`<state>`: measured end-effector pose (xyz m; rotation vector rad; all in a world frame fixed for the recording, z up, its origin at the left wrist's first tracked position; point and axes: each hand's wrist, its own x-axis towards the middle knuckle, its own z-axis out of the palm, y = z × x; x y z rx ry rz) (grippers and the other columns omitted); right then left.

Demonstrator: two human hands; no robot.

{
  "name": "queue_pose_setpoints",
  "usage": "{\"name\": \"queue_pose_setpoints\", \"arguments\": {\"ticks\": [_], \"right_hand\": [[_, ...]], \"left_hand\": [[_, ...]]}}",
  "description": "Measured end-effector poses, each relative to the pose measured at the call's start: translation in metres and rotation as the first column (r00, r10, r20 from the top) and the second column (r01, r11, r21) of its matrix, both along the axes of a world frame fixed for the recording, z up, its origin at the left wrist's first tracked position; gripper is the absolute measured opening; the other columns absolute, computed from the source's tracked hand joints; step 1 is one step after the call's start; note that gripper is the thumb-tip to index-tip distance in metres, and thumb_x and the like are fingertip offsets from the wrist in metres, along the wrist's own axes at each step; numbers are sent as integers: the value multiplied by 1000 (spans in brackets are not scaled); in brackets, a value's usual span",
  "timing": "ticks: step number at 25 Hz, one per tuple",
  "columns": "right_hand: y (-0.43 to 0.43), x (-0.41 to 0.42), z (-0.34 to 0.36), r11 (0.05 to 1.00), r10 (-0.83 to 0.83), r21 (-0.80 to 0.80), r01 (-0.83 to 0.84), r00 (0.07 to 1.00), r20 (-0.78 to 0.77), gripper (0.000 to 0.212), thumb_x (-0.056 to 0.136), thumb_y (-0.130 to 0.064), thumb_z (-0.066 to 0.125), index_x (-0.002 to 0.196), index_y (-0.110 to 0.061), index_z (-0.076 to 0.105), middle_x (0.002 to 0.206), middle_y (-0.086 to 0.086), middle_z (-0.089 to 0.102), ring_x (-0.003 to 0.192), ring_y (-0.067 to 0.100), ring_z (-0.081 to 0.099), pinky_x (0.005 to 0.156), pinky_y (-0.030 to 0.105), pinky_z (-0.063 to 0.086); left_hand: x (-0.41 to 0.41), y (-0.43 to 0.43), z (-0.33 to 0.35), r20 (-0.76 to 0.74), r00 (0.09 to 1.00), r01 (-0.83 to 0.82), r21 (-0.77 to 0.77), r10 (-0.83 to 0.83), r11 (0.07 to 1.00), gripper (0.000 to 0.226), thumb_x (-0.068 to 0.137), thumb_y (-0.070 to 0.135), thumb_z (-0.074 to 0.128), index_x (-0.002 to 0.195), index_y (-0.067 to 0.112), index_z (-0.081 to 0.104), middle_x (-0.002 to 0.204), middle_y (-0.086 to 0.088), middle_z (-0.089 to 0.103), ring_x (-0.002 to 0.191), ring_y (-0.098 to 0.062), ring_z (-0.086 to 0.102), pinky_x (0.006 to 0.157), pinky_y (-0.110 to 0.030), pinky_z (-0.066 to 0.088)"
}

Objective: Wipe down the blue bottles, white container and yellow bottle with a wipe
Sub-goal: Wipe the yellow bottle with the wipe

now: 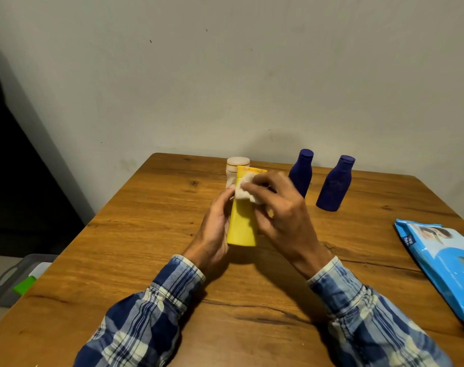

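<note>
My left hand (pixel 216 223) grips the yellow bottle (pixel 243 223) from its left side and holds it above the wooden table (pixel 146 260). My right hand (pixel 281 207) presses a crumpled white wipe (pixel 245 190) against the bottle's upper part, fingers curled round the wipe. Behind the yellow bottle stands the white container (pixel 236 166), partly hidden by it. Two blue bottles stand upright at the back right, one (pixel 301 172) just past my right hand, the other (pixel 334 185) further right.
A blue pack of wipes (pixel 442 263) lies flat at the table's right edge. The table's back edge meets a pale wall. A grey bin with a green item (pixel 18 280) sits on the floor to the left.
</note>
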<state>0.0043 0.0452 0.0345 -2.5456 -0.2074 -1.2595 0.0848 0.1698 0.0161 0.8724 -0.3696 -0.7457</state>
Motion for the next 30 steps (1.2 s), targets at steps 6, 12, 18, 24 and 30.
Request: {"name": "queue_pose_setpoints", "arguments": {"ticks": [6,12,18,24,30], "right_hand": [[8,2,-2,995,-48,-87,43,997,-63,45,82,-6,72,126,-2,64,123,18,58,114,27,52,93,34,54],[6,1,3,990,-138,38,138,990,19,42,86,-2,69,128,-2,62,121,18,55,113,22,46,93,26,47],[4,0,1,996,48,-65,-61,983,-175,38,85,-12,66,122,-6,67,118,12,56,112,21,51,93,24,46],[-2,0,3,991,-43,129,44,999,-13,34,88,-9,57,119,-3,68,116,13,58,109,21,54,89,30,55],[6,-1,0,995,92,35,-89,989,-111,29,86,-13,60,111,-3,70,112,11,60,103,21,57,82,35,58]], "left_hand": [[-9,-2,3,67,996,-71,66,67,995,40,107,35,41,127,10,64,113,-14,75,102,-25,71,93,-44,56],[-16,-4,0,141,988,-94,176,69,980,44,107,47,42,127,19,67,121,-17,72,109,-31,70,93,-52,54],[-4,0,3,30,994,-107,39,106,993,43,108,33,36,124,5,65,107,-15,75,97,-25,73,82,-37,62],[-1,-1,2,55,993,-108,19,107,994,38,108,36,39,125,13,63,107,-14,73,87,-26,71,69,-42,60],[4,5,3,-31,993,-115,-11,115,993,42,108,39,38,113,11,69,100,-12,75,85,-23,73,71,-36,62]]}}
